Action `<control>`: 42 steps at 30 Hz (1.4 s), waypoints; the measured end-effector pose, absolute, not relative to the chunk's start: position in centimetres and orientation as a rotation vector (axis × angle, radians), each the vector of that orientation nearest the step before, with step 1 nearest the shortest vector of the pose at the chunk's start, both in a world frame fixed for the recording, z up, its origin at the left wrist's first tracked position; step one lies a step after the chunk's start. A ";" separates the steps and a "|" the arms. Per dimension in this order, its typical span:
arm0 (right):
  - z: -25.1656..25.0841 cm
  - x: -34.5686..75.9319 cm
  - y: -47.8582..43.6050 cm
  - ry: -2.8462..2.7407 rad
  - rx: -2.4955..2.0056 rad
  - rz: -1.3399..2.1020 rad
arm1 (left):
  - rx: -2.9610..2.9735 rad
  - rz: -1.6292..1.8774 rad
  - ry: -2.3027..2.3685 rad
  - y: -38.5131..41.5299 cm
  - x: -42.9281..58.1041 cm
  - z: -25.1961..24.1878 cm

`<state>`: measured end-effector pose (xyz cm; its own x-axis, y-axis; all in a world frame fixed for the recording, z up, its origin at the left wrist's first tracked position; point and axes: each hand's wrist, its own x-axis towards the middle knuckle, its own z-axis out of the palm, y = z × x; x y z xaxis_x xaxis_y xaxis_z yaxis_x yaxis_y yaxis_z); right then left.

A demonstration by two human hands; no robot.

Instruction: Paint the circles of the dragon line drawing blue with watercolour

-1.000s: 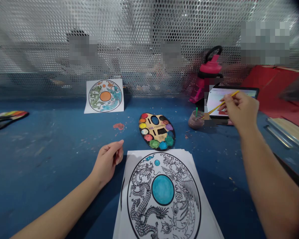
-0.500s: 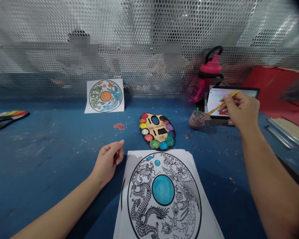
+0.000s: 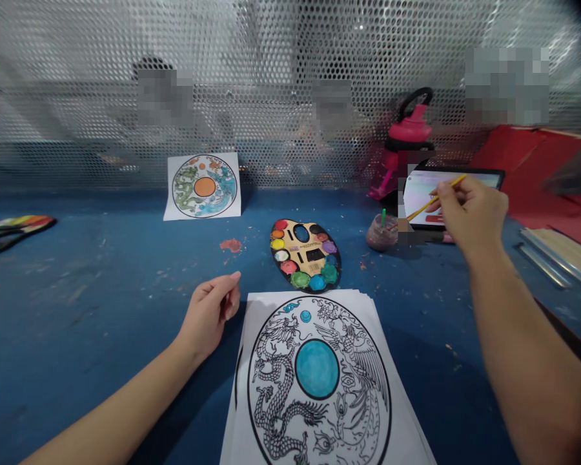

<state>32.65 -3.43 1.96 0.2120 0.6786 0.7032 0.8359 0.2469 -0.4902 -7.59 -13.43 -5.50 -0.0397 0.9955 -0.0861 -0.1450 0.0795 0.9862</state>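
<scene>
My right hand [image 3: 474, 210] pinches a yellow paintbrush [image 3: 428, 203], its lower end by a small cup of murky water [image 3: 381, 234] with a green stick in it. Curled closed with nothing visible inside, my left hand [image 3: 210, 313] rests on the blue table, left of a stack of line-art sheets [image 3: 363, 426]. The top sheet shows a dragon and a phoenix in a ring, with a teal centre circle. Just beyond the stack lies a paint palette [image 3: 314, 266] with several colours.
A coloured reference picture [image 3: 204, 187] leans on the perforated metal screen [image 3: 271, 64]. At the right are a pink bottle [image 3: 409, 132], a lit tablet [image 3: 421, 187], a red folder [image 3: 537, 168] and metallic tubes [image 3: 545, 265]. Another palette [image 3: 29, 225] lies far left.
My right hand has shifted very slightly to the right with the brush. My left hand is still.
</scene>
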 end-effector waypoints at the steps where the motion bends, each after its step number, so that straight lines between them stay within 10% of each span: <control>1: 1.9 32.6 -3.4 -1.521 -1.474 -0.178 | 1.022 1.245 1.175 -13.4 -7.6 -5.5; 42: 1.7 33.1 -3.1 -1.519 -1.462 -0.121 | 1.015 1.254 1.155 -13.5 -7.7 -5.5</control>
<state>33.06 -3.09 1.68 0.2112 0.7055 0.6765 0.8034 0.2689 -0.5313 -7.67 -13.49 -5.50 -0.0350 0.9962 -0.0800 -0.1614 0.0734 0.9842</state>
